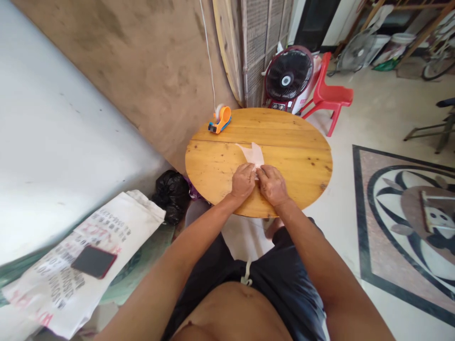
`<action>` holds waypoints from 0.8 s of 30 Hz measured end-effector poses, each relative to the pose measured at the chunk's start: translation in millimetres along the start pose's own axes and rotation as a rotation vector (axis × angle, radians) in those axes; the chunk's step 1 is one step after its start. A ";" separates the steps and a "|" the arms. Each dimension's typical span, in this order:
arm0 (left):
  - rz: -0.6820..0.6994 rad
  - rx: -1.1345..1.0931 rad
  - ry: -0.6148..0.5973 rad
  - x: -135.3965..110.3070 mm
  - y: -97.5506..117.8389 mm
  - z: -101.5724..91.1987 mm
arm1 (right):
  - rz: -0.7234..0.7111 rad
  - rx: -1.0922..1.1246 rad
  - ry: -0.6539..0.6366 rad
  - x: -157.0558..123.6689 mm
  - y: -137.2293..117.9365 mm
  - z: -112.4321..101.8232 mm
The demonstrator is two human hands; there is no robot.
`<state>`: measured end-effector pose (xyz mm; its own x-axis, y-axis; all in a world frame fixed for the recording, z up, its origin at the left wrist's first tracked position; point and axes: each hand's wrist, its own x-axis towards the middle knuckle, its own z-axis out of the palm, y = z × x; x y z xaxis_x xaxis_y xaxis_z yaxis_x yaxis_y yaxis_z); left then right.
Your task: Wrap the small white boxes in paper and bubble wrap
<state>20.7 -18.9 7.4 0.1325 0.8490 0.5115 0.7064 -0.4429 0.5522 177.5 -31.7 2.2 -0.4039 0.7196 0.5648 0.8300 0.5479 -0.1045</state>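
Note:
A thin whitish sheet (253,153), perhaps tissue or film, lies on the round wooden table (298,156), its near end gathered between my hands. My left hand (243,181) is closed on that end from the left, fingers curled at the crumpled part. Close beside it, almost touching, my right hand (273,184) pinches the same end from the right. The sheet's loose far end spreads away from me in two points. What lies under my fingertips is hidden. Beyond the sheet, an orange tape dispenser (222,119) stands near the table's far left edge.
A brown board (142,61) leans along the table's left side. Behind the table stand a black fan (288,78) and a red chair (332,94). At lower left, a phone (94,261) rests on a white printed sack (124,218), near a black plastic bag (171,196).

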 end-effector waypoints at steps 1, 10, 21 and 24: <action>0.039 0.004 0.000 0.2 -0.8 1.0 | -0.006 -0.005 0.005 0.2 -0.1 0.3; 0.203 0.019 -0.082 3.7 -3.2 0.6 | 0.012 0.049 0.032 -3.1 -2.0 -0.2; 0.344 0.065 -0.200 2.1 -5.5 -0.4 | 0.115 0.291 0.049 -10.7 2.4 -9.2; 0.350 0.075 -0.219 1.1 -7.3 1.0 | 0.134 0.423 0.003 -6.8 13.3 -18.1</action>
<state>16.4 -14.4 3.3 0.5127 0.6954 0.5036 0.6399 -0.7005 0.3160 198.3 -37.0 11.8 -0.3018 0.7953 0.5257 0.6442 0.5767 -0.5025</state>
